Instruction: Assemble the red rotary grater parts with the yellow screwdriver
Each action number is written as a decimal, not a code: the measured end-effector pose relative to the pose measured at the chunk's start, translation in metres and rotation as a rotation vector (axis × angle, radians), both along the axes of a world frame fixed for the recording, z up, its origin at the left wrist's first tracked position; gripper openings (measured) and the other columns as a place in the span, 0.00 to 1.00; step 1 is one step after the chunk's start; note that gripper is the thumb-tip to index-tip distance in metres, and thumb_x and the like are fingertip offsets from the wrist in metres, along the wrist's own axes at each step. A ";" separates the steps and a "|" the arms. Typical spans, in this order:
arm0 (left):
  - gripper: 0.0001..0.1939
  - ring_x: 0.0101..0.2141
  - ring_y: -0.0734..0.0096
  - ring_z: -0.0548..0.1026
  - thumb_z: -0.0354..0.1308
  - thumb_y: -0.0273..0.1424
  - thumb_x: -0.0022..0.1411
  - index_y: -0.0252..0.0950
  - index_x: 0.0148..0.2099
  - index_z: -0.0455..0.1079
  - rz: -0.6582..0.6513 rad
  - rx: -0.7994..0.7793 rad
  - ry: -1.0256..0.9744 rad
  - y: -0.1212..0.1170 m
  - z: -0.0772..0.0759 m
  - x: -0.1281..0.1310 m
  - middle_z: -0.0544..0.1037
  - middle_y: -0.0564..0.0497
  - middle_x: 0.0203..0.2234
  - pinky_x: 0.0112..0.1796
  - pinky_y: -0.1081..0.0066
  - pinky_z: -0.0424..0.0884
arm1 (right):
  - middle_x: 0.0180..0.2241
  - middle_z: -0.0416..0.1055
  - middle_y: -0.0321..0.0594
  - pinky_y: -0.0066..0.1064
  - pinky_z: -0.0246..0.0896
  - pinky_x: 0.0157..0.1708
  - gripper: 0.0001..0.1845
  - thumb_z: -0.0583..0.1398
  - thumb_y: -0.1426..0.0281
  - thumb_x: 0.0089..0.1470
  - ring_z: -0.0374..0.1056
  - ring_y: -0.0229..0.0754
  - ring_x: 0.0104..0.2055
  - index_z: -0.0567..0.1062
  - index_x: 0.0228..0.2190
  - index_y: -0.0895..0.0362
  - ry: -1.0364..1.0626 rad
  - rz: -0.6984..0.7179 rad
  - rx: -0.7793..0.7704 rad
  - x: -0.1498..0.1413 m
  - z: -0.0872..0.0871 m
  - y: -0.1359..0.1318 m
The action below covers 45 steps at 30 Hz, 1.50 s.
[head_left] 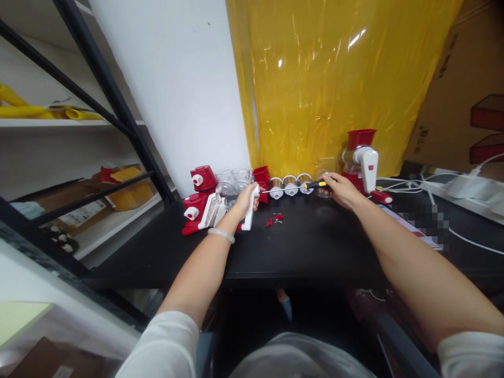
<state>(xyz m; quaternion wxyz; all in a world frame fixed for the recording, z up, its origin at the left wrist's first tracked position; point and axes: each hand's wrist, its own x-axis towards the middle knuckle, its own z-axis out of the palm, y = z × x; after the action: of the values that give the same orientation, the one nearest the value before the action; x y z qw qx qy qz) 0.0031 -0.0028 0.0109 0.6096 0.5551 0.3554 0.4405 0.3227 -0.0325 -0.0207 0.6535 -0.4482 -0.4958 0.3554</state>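
Observation:
My left hand (247,201) is closed around a white crank handle (249,214), held upright over the black table. In my right hand (339,188) is a screwdriver (315,185) with a black and yellow grip. Its thin shaft points left, and the tip meets or comes close to the top of the crank handle; the exact contact is too small to tell. Small red parts and screws (275,220) lie on the table between my hands. Behind the shaft stand several grater drums (290,185) in a row, beside a red hopper (261,177).
Red and white grinder bodies (197,207) and clear plastic parts (234,178) sit at the left. An assembled rotary grater (360,160) stands at the back right, near white cables (413,184) and a power strip (468,186). A black-framed shelf (129,131) borders the table's left side.

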 end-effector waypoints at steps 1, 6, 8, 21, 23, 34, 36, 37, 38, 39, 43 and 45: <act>0.21 0.11 0.78 0.56 0.53 0.49 0.69 0.36 0.37 0.70 0.003 0.001 0.004 0.000 0.000 0.000 0.59 0.60 0.12 0.16 0.76 0.50 | 0.28 0.69 0.35 0.28 0.60 0.24 0.23 0.72 0.51 0.46 0.64 0.35 0.26 0.73 0.32 0.53 0.033 0.006 0.006 -0.001 0.000 0.000; 0.20 0.11 0.78 0.56 0.54 0.49 0.68 0.36 0.37 0.70 0.008 -0.007 -0.001 0.002 -0.001 -0.001 0.59 0.61 0.12 0.16 0.76 0.50 | 0.31 0.70 0.33 0.31 0.64 0.28 0.25 0.75 0.59 0.43 0.67 0.37 0.29 0.73 0.40 0.50 0.148 0.107 -0.011 0.001 0.002 -0.006; 0.20 0.11 0.78 0.56 0.53 0.48 0.69 0.36 0.37 0.70 0.008 -0.015 -0.006 0.003 -0.001 -0.002 0.59 0.61 0.12 0.16 0.76 0.50 | 0.31 0.70 0.33 0.32 0.66 0.30 0.26 0.75 0.62 0.40 0.68 0.38 0.30 0.72 0.40 0.50 0.171 0.162 -0.020 0.002 0.003 -0.010; 0.17 0.12 0.77 0.60 0.55 0.47 0.68 0.37 0.39 0.68 0.137 0.169 -0.005 -0.001 -0.003 0.004 0.62 0.60 0.14 0.17 0.77 0.55 | 0.15 0.65 0.41 0.33 0.59 0.19 0.31 0.56 0.39 0.59 0.61 0.40 0.17 0.69 0.23 0.53 -0.054 -0.117 -0.284 -0.005 -0.007 0.002; 0.15 0.12 0.77 0.60 0.55 0.44 0.69 0.37 0.38 0.68 0.148 0.211 0.039 -0.001 -0.003 0.004 0.62 0.60 0.14 0.16 0.77 0.55 | 0.12 0.59 0.37 0.33 0.54 0.17 0.32 0.58 0.39 0.58 0.55 0.38 0.14 0.66 0.20 0.52 -0.116 -0.167 -0.260 -0.003 -0.013 0.004; 0.19 0.12 0.78 0.60 0.59 0.49 0.66 0.37 0.38 0.69 0.139 0.172 0.075 0.002 -0.006 0.002 0.62 0.61 0.14 0.16 0.77 0.55 | 0.19 0.63 0.32 0.29 0.57 0.21 0.25 0.72 0.48 0.44 0.57 0.34 0.21 0.71 0.26 0.53 0.077 0.012 -0.069 -0.003 -0.013 0.003; 0.20 0.12 0.78 0.60 0.59 0.50 0.66 0.37 0.38 0.69 0.116 0.156 0.065 0.003 -0.007 0.002 0.62 0.61 0.13 0.16 0.77 0.55 | 0.25 0.68 0.33 0.29 0.61 0.23 0.22 0.74 0.53 0.43 0.62 0.35 0.24 0.74 0.30 0.53 0.129 0.025 -0.049 -0.003 -0.009 0.001; 0.20 0.12 0.78 0.60 0.59 0.50 0.66 0.37 0.38 0.69 0.106 0.146 0.056 0.004 -0.008 0.001 0.61 0.61 0.13 0.16 0.76 0.55 | 0.27 0.70 0.34 0.29 0.63 0.25 0.22 0.75 0.55 0.42 0.65 0.35 0.26 0.75 0.32 0.53 0.149 0.035 -0.040 -0.003 -0.008 0.000; 0.20 0.12 0.78 0.60 0.59 0.50 0.66 0.37 0.38 0.69 0.098 0.135 0.049 0.004 -0.008 0.001 0.62 0.60 0.13 0.16 0.76 0.55 | 0.29 0.71 0.34 0.29 0.65 0.26 0.22 0.75 0.57 0.41 0.67 0.36 0.27 0.75 0.34 0.52 0.164 0.050 -0.035 -0.003 -0.006 -0.002; 0.20 0.12 0.77 0.60 0.58 0.51 0.66 0.37 0.38 0.69 0.091 0.123 0.044 0.004 -0.008 0.001 0.62 0.60 0.13 0.16 0.76 0.55 | 0.31 0.72 0.35 0.30 0.66 0.27 0.22 0.76 0.59 0.40 0.68 0.36 0.28 0.75 0.35 0.52 0.172 0.067 -0.031 -0.002 -0.004 -0.003; 0.20 0.12 0.77 0.60 0.56 0.51 0.67 0.37 0.38 0.69 0.068 0.088 0.037 0.005 -0.009 0.000 0.61 0.60 0.13 0.16 0.76 0.54 | 0.33 0.73 0.35 0.33 0.70 0.31 0.21 0.74 0.65 0.42 0.71 0.38 0.31 0.76 0.39 0.51 0.188 0.131 -0.016 -0.003 0.001 -0.009; 0.20 0.12 0.77 0.59 0.55 0.50 0.68 0.37 0.37 0.68 0.053 0.079 0.029 0.005 -0.008 0.000 0.61 0.60 0.12 0.16 0.76 0.54 | 0.33 0.74 0.37 0.33 0.70 0.32 0.17 0.72 0.66 0.45 0.73 0.39 0.31 0.76 0.38 0.51 0.195 0.124 -0.026 -0.004 0.002 -0.009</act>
<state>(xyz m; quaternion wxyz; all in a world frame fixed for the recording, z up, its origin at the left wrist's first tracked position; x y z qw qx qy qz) 0.0028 0.0025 0.0025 0.5700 0.5754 0.3613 0.4620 0.3189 -0.0418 -0.0188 0.6693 -0.3885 -0.4520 0.4436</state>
